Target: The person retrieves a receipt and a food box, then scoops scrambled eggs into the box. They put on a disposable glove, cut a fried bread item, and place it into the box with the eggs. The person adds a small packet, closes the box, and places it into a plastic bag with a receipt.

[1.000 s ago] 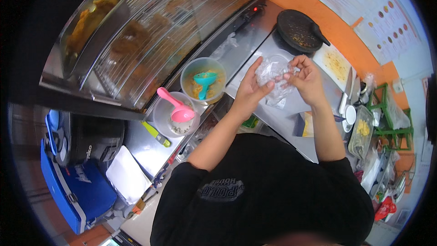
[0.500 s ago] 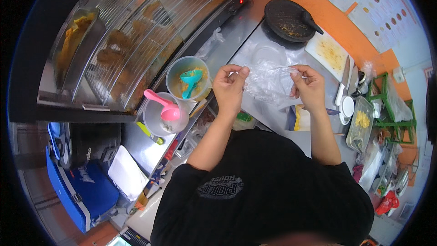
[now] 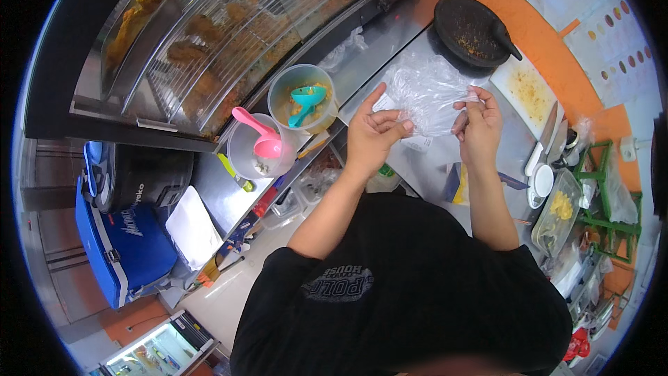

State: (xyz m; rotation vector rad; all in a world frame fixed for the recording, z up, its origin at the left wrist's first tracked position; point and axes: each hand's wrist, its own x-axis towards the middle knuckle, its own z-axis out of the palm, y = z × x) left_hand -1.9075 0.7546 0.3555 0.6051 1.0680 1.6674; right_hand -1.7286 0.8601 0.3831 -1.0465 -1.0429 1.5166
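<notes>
A crumpled clear plastic bag [image 3: 433,101] is stretched between my two hands above the steel counter. My left hand [image 3: 372,136] pinches its near left side between thumb and fingers, with the index finger raised and pointing away. On the other side, my right hand [image 3: 480,125] grips the bag's edge with its fingertips bent in. The bag hides part of the counter behind it. A dark stone mortar [image 3: 473,31] with a pestle [image 3: 506,38] in it sits beyond the bag, with food residue inside.
Left are tubs with a teal scoop [image 3: 307,101] and a pink scoop [image 3: 268,143], beside a glass food warmer [image 3: 236,49]. Right are a stained cutting board [image 3: 525,90], a knife [image 3: 541,143], a small white scale [image 3: 541,182] and a clear food container [image 3: 557,216].
The bag is spread wider and bunched less between my hands. My left fingers have shifted along it, and the index finger has lifted. The whole view has turned slightly.
</notes>
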